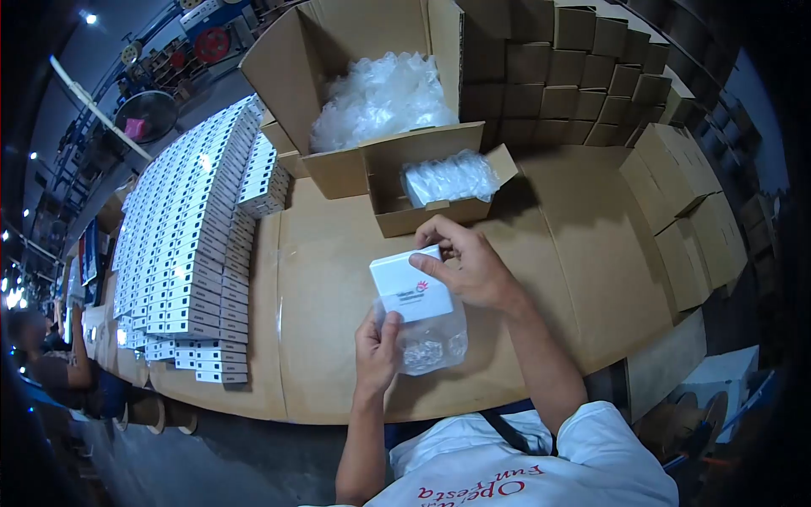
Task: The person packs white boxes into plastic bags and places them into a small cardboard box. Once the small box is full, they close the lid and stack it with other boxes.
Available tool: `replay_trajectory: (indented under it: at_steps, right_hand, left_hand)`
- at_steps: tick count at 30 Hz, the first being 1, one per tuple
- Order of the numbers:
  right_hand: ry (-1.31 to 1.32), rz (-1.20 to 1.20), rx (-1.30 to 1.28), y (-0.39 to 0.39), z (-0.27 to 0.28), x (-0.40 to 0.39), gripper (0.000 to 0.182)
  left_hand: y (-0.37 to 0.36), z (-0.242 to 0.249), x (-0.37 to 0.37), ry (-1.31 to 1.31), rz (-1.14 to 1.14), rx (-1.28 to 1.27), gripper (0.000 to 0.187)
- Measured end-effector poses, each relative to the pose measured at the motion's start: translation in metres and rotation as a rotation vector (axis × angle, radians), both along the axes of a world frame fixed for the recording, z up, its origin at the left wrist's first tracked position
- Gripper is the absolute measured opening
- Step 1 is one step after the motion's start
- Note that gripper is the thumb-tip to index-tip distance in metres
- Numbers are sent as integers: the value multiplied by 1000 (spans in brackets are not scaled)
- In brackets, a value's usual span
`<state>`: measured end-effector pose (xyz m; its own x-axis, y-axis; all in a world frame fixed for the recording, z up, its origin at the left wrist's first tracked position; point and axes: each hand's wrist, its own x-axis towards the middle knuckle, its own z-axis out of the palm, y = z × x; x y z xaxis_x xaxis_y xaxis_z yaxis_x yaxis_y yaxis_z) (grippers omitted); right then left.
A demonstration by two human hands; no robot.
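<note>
A small white box (397, 279) with a red logo and dark print is tilted between my hands, its lower end inside a clear bubble wrap bag (438, 340). My left hand (377, 348) is closed on the bag and the box's lower left side, thumb on top. My right hand (475, 269) pinches the box's upper right corner, thumb across its face and fingers curled behind. Just beyond my hands stands an open cardboard box (397, 221) with bubble-wrapped items inside.
Stacked white boxes (182, 245) fill the table's left side. A large carton (338, 176) of bubble bags stands at the back. Brown cartons (574, 72) are piled behind right, and more cartons (680, 203) stand at the right edge. Another person (59, 363) sits at far left.
</note>
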<state>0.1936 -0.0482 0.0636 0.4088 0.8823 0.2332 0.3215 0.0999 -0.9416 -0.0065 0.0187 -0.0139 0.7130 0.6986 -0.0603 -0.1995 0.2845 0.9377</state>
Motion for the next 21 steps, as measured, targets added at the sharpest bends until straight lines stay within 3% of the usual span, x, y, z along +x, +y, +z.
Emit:
replay_trajectory:
  at_steps: [1,5,10,17,21]
  right_hand:
    - [194,28,-38,-2,0,-2,28]
    - [551,7,63,-27,-26,-1,30]
    - [562,-17,60,-39,-61,-19,21]
    - [834,12,190,-38,-75,-20,20]
    - [744,-15,195,-39,-85,-19,17]
  left_hand:
    - [-1,-1,2,-7,32,-2,35]
    - [3,-10,2,-47,122,-36,36]
    - [11,-6,7,30,117,190,39]
    - [15,-12,3,-86,46,56,45]
    - [18,-16,3,-14,51,171,46]
